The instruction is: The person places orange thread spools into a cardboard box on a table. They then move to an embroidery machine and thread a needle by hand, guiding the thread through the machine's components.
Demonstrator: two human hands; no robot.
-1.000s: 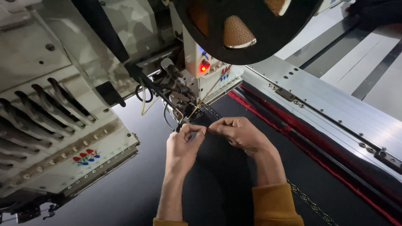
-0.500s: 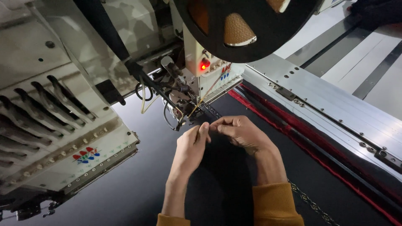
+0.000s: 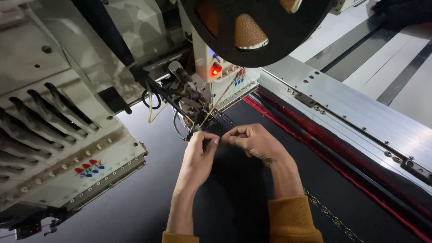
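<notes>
My left hand (image 3: 199, 155) and my right hand (image 3: 255, 141) meet fingertip to fingertip over black fabric (image 3: 234, 202), just below the needle area of an embroidery machine head (image 3: 204, 96). Both hands pinch something very thin between thumb and forefinger, likely a thread; it is too fine to see clearly. A yellowish thread (image 3: 216, 103) runs down from the head toward my left fingers. A red light (image 3: 217, 70) glows on the head. Mustard sleeves cover both wrists.
A large black reel (image 3: 256, 27) hangs above the head. A second white machine head (image 3: 58, 148) stands at the left. A stitched chain-like line (image 3: 328, 216) runs along the fabric. A red fabric edge (image 3: 315, 144) and a metal rail (image 3: 351, 112) lie at the right.
Both hands have stayed at the same spot under the needle. My left fingers have shifted slightly closer to my right fingertips.
</notes>
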